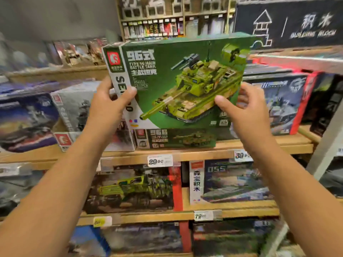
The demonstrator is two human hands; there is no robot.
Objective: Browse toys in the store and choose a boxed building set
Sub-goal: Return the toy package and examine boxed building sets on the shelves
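Item: green boxed tank set (185,80), front printed "TYPE 96 MAIN BATTLE TANK"; held up in front of the shelves, tilted slightly, clear of the shelf boards. Small print under the title is too blurred to read with certainty.

Left hand (109,104): grasps the box's lower left edge, thumb on the front face, fingers (104,84) curled round the white side panel. The side lettering is partly covered by the thumb.

Right hand (243,108): pinches the lower right corner, thumb on the front, fingers behind the box and mostly hidden.

Directly below both thumbs: a smaller green tank box (176,138) lying on the wooden shelf (259,145), its top edge hidden by the held box.

Beside the left fingers: grey and blue boxes (37,119), blurred, titles unreadable.

Beyond the right fingers: a blue-and-red box (285,101), artwork indistinct.

Below the forearms: price tag (160,160) reading 29.90; lower boxes partly cut off by the arms.

Above, right: dark sign (297,21), "BUILDING BLOCK", edge cropped.
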